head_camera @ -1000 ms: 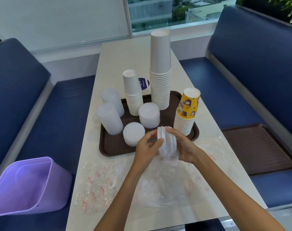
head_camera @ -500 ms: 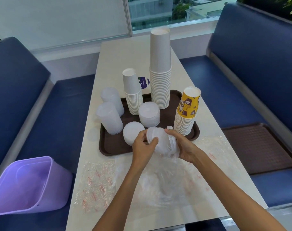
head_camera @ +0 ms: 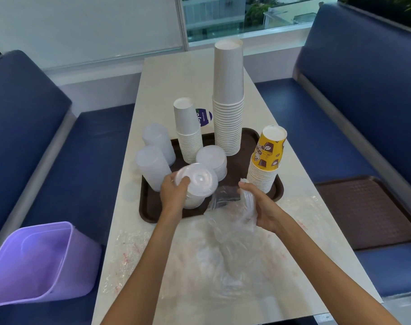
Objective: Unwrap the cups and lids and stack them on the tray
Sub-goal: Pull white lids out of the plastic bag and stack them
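Gently lower lids [head_camera: 198, 181], gripped at the rim by curled left hand [head_camera: 174, 195], squarely onto lid pile [head_camera: 194, 204] at tray's [head_camera: 148, 214] near edge; hold right hand [head_camera: 263, 207], fisted round wrapper [head_camera: 230, 221], well aside

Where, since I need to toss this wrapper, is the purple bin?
In the head view the purple bin sits tilted at the lower left, just off the near-left edge of the table, by the left blue bench.
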`<state>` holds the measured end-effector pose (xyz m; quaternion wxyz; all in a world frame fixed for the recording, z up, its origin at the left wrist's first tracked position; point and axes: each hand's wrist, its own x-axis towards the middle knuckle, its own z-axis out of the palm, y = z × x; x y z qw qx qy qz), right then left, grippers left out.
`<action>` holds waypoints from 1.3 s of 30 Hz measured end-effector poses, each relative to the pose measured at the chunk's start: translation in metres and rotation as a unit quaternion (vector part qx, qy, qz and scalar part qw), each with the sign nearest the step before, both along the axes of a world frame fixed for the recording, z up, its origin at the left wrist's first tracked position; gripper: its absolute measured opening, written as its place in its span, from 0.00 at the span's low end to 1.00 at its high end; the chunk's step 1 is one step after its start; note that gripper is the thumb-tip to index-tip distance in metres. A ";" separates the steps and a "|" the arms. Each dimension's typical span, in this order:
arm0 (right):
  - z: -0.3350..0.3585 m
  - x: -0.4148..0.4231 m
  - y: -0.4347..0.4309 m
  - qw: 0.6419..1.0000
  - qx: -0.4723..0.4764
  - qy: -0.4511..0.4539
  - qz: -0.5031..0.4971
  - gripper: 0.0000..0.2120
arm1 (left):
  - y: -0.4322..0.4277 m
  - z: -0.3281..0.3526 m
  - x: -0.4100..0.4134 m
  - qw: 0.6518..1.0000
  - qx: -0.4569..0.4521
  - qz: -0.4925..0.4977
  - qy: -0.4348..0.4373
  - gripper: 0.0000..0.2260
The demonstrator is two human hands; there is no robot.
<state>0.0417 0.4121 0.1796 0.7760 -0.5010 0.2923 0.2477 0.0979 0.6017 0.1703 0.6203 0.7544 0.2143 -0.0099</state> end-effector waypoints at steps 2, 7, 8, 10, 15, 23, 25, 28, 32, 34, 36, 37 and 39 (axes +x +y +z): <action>0.001 0.001 0.000 1.000 -0.006 0.008 0.000 0.07 | 0.009 -0.002 0.013 1.000 0.001 0.019 0.011 0.17; 0.002 0.002 -0.001 1.000 -0.007 0.014 -0.019 0.07 | 0.011 -0.011 0.025 0.999 0.039 0.006 0.037 0.17; 0.003 0.002 -0.001 1.000 -0.007 0.013 -0.023 0.07 | 0.010 -0.012 0.025 0.998 0.053 -0.002 0.039 0.17; 0.005 0.003 -0.002 0.999 -0.007 0.014 -0.035 0.06 | 0.008 -0.015 0.025 0.995 0.086 -0.017 0.040 0.16; 0.010 0.003 -0.004 0.999 0.001 0.019 -0.046 0.06 | 0.007 -0.025 0.027 0.975 0.215 -0.033 0.038 0.16; 0.018 0.003 0.001 0.998 -0.011 0.025 -0.049 0.06 | 0.006 -0.033 0.023 0.944 0.318 -0.077 0.029 0.21; 0.020 0.003 0.002 0.998 -0.012 0.026 -0.047 0.06 | 0.006 -0.033 0.021 0.937 0.338 -0.088 -0.007 0.20; 0.023 0.002 0.004 0.998 -0.016 0.024 -0.048 0.06 | 0.003 -0.031 0.019 0.916 0.382 -0.097 -0.066 0.19; 0.028 -0.002 0.005 0.998 -0.018 0.025 -0.050 0.07 | -0.007 -0.030 0.020 0.888 0.431 -0.141 -0.072 0.30; 0.030 -0.003 0.006 0.998 -0.020 0.023 -0.050 0.07 | -0.010 -0.031 0.020 0.872 0.459 -0.163 -0.039 0.39; 0.033 -0.004 0.006 0.998 -0.022 0.019 -0.051 0.08 | -0.013 -0.033 0.020 0.865 0.467 -0.182 -0.011 0.43; 0.034 -0.005 0.006 0.998 -0.023 0.018 -0.053 0.09 | -0.014 -0.034 0.020 0.863 0.468 -0.190 -0.001 0.44; 0.036 -0.005 0.005 0.998 -0.023 0.019 -0.054 0.08 | -0.014 -0.034 0.020 0.864 0.462 -0.198 0.014 0.44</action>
